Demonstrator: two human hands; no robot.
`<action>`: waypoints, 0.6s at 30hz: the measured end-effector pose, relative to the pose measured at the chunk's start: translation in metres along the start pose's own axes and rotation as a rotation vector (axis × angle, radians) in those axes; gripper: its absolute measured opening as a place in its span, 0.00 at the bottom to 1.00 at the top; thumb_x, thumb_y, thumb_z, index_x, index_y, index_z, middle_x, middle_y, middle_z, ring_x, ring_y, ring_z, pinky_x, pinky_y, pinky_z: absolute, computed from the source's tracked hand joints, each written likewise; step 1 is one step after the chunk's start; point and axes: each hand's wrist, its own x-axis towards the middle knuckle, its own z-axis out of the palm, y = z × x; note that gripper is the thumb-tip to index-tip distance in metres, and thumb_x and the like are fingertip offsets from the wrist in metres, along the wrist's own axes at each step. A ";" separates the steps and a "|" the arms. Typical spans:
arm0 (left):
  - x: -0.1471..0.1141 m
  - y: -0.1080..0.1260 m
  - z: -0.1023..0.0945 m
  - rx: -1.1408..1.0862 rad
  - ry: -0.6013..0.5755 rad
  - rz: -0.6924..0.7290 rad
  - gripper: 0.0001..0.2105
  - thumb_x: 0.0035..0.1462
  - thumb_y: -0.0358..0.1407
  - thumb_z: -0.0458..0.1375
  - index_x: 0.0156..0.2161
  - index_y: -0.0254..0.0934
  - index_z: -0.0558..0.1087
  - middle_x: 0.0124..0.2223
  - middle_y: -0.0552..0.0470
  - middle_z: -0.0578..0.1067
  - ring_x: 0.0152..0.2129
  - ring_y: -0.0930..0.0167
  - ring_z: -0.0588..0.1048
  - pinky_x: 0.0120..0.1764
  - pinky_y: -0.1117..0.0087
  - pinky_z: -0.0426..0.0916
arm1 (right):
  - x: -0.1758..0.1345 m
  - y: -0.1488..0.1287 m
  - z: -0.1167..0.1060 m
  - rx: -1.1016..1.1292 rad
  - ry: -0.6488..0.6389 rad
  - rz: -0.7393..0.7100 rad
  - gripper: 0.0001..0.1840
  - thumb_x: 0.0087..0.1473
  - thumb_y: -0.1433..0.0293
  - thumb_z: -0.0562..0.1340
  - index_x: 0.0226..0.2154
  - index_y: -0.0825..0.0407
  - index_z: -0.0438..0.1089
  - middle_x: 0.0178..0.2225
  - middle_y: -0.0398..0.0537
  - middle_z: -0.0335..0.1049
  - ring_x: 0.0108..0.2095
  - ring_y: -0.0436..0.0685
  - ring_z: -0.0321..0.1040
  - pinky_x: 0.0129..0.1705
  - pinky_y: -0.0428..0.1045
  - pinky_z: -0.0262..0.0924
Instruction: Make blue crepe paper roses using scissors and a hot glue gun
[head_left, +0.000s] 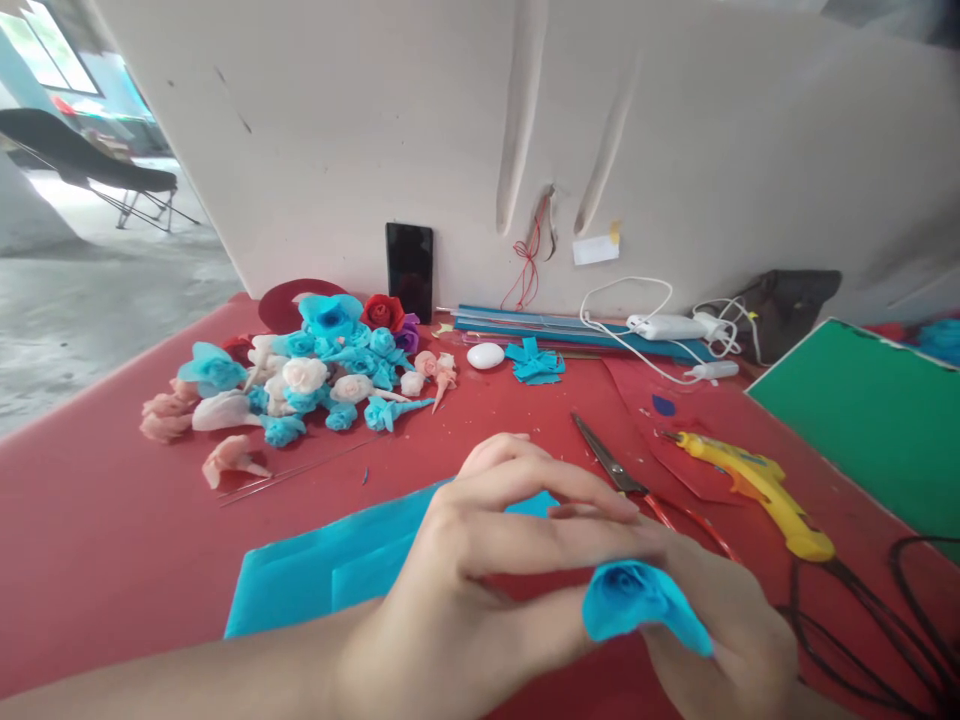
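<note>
A blue crepe paper flower [628, 600], its petals rolled in a spiral, is held between my two hands near the bottom of the view. My left hand [487, 560] reaches in from the left, with its thumb and fingers closed at the flower's left side. From the lower right, my right hand [720, 610] grips the flower's base and the loose right end of its paper. The flower's underside is hidden by the fingers. Beneath my left hand lies a sheet of blue crepe paper [322, 570]. Just beyond my right hand are red-handled scissors [611, 465], blades pointing away.
A yellow glue gun [757, 480] with a black cord lies at the right, near a green board [870, 420]. Finished paper flowers [300, 375] are heaped at the left on the red table [97, 540]. Against the wall stand a phone [409, 270] and a white power strip [667, 327].
</note>
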 end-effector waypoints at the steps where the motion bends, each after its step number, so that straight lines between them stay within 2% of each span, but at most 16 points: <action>1: 0.000 0.001 0.000 -0.015 -0.002 -0.023 0.09 0.49 0.28 0.65 0.38 0.39 0.78 0.37 0.53 0.79 0.31 0.72 0.76 0.44 0.70 0.68 | 0.001 0.000 -0.002 -0.029 -0.007 -0.015 0.09 0.63 0.73 0.51 0.35 0.52 0.67 0.33 0.44 0.75 0.36 0.45 0.73 0.43 0.33 0.62; 5: 0.000 0.004 -0.003 -0.051 -0.012 -0.137 0.22 0.40 0.27 0.69 0.44 0.42 0.76 0.39 0.55 0.78 0.36 0.71 0.75 0.44 0.73 0.70 | 0.009 -0.004 -0.011 -0.036 -0.071 -0.035 0.09 0.64 0.71 0.51 0.38 0.54 0.66 0.34 0.42 0.75 0.38 0.42 0.72 0.48 0.30 0.56; 7: 0.001 0.004 -0.006 -0.052 -0.032 -0.184 0.25 0.38 0.26 0.69 0.45 0.41 0.74 0.40 0.55 0.77 0.37 0.71 0.74 0.42 0.75 0.71 | 0.012 -0.007 -0.015 -0.028 -0.107 -0.032 0.08 0.63 0.72 0.53 0.37 0.54 0.66 0.34 0.41 0.75 0.37 0.42 0.72 0.48 0.30 0.56; 12: 0.007 0.005 -0.017 0.000 -0.173 -0.235 0.13 0.42 0.27 0.67 0.36 0.40 0.76 0.35 0.56 0.77 0.33 0.73 0.74 0.38 0.77 0.72 | 0.013 -0.013 -0.025 -0.029 -0.215 0.076 0.07 0.59 0.75 0.54 0.40 0.53 0.66 0.32 0.39 0.74 0.33 0.42 0.71 0.38 0.31 0.62; 15: 0.012 0.009 -0.020 0.038 -0.165 -0.241 0.11 0.42 0.29 0.68 0.34 0.40 0.76 0.32 0.58 0.77 0.29 0.75 0.74 0.34 0.79 0.71 | 0.011 -0.013 -0.031 0.023 -0.303 0.137 0.09 0.59 0.76 0.54 0.41 0.51 0.66 0.31 0.36 0.73 0.28 0.40 0.69 0.35 0.31 0.63; 18: 0.016 0.012 -0.019 0.096 -0.165 -0.243 0.10 0.42 0.28 0.68 0.33 0.40 0.77 0.29 0.59 0.77 0.29 0.76 0.74 0.34 0.80 0.70 | 0.010 -0.012 -0.032 0.012 -0.316 0.174 0.08 0.60 0.74 0.54 0.41 0.47 0.65 0.33 0.35 0.73 0.31 0.42 0.70 0.32 0.33 0.63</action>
